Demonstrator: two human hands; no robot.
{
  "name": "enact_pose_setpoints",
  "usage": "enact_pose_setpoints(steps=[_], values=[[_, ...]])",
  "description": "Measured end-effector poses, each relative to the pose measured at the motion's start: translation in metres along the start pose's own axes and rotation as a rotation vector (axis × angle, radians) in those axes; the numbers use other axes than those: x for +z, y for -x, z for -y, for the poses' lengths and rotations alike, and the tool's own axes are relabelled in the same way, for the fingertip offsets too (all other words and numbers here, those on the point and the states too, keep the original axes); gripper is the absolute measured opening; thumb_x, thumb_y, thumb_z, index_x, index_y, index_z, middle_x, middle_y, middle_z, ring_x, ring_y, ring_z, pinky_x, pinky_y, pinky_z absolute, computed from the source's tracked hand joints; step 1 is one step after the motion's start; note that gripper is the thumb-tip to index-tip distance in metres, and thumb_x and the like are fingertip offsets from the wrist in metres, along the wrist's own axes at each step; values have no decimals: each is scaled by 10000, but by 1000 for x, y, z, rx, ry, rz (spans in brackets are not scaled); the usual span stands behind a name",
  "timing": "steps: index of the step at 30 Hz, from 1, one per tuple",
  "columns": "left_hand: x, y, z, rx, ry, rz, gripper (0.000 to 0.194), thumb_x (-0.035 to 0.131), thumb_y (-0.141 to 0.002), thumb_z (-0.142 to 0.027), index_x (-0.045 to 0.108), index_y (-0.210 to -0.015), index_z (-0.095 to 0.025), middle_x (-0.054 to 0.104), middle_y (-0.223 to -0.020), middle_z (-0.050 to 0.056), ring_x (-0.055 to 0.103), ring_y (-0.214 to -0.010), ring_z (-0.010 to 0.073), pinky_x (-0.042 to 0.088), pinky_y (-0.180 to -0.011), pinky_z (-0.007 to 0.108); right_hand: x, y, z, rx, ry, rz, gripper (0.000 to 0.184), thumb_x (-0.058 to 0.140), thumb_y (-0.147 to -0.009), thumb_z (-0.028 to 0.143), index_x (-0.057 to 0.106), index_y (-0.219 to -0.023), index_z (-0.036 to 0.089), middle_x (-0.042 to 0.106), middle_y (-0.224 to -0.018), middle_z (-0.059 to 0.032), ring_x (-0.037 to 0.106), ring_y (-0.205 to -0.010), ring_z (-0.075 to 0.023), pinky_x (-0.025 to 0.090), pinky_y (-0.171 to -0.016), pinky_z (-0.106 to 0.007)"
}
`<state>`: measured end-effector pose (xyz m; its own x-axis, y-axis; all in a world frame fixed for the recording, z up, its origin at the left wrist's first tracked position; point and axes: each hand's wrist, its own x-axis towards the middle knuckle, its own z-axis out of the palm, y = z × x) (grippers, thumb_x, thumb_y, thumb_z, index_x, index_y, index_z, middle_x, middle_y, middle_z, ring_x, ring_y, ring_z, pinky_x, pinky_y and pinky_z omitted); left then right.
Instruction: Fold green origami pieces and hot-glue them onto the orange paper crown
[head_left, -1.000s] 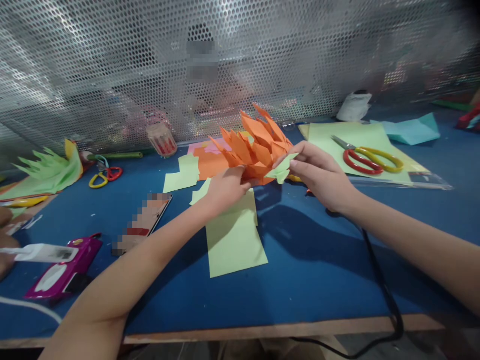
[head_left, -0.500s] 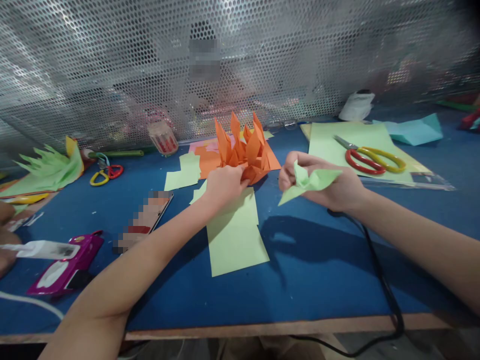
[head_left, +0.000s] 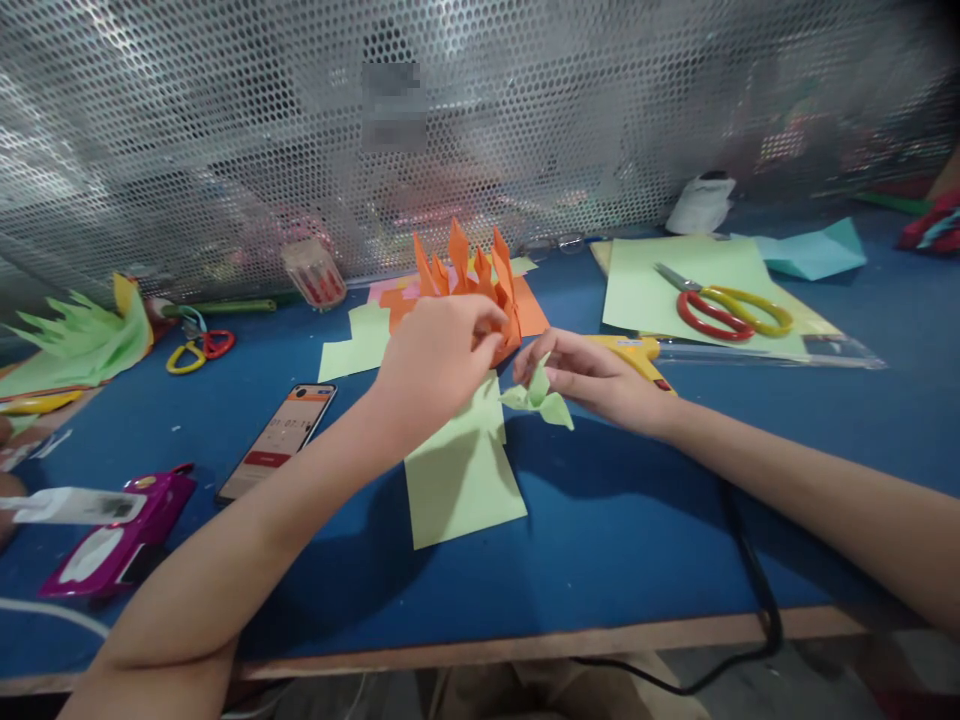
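An orange folded-paper model (head_left: 507, 290) with upright pointed petals stands at the middle of the blue table. In front of it is my left hand (head_left: 442, 350), its fingers curved and a gap showing between thumb and fingertips; it hides much of the model's lower part. To the right, my right hand (head_left: 592, 380) pinches a small light green folded-paper piece (head_left: 553, 408) with pointed leaf-like ends, held above the table. Light green paper sheets (head_left: 461, 495) lie below my left hand. Beyond my right wrist lies a yellow glue gun (head_left: 634, 350), partly covered, with a black cord.
Red-and-yellow scissors (head_left: 731, 308) rest on green paper (head_left: 637, 270) at the right. Left are a phone (head_left: 281, 435), a purple device (head_left: 120, 540), smaller scissors (head_left: 201, 348), a green paper model (head_left: 97, 335) and a jar (head_left: 315, 275). A perforated metal panel (head_left: 525, 110) closes the back.
My right hand has drawn the green piece away from the orange model, then turned it and come back left. My left hand has lifted off the model's base and risen in front of it.
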<state>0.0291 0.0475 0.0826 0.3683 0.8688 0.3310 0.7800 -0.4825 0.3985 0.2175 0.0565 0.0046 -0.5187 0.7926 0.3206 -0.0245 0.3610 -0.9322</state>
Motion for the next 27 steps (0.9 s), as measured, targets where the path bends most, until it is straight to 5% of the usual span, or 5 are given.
enact_pose_setpoints(steps=[4, 10, 16, 27], values=[[9, 6, -6, -1, 396, 163, 93, 630, -793, -161, 713, -753, -171, 714, -689, -10, 661, -641, 136, 511, -618, 252, -1, 7, 3, -26, 130, -56, 219, 583, -862, 448, 523, -865, 237, 595, -797, -11, 565, -706, -154, 485, -620, -300], [25, 21, -13, -36, 558, 108, 75, 659, -798, -205, 718, -758, -181, 723, -711, -11, 652, -644, 114, 519, -600, 223, -1, 25, 13, -77, 275, -101, 92, 526, -903, 327, 519, -861, 245, 598, -799, -14, 585, -673, -148, 503, -587, -295], [44, 47, 1, -21, 540, 71, 61, 660, -810, -183, 696, -760, -181, 712, -736, -12, 637, -662, 106, 502, -571, 196, 9, 33, 9, -104, 392, -6, 57, 545, -863, 208, 569, -852, 258, 628, -800, -20, 617, -691, -160, 527, -588, -301], [56, 68, 23, 355, 225, -157, 84, 621, -887, -261, 652, -844, -196, 724, -829, -4, 609, -790, 132, 455, -780, 285, 20, 34, 10, -321, 626, 4, 147, 513, -880, 124, 582, -915, 249, 668, -873, -28, 654, -789, -140, 531, -677, -271]])
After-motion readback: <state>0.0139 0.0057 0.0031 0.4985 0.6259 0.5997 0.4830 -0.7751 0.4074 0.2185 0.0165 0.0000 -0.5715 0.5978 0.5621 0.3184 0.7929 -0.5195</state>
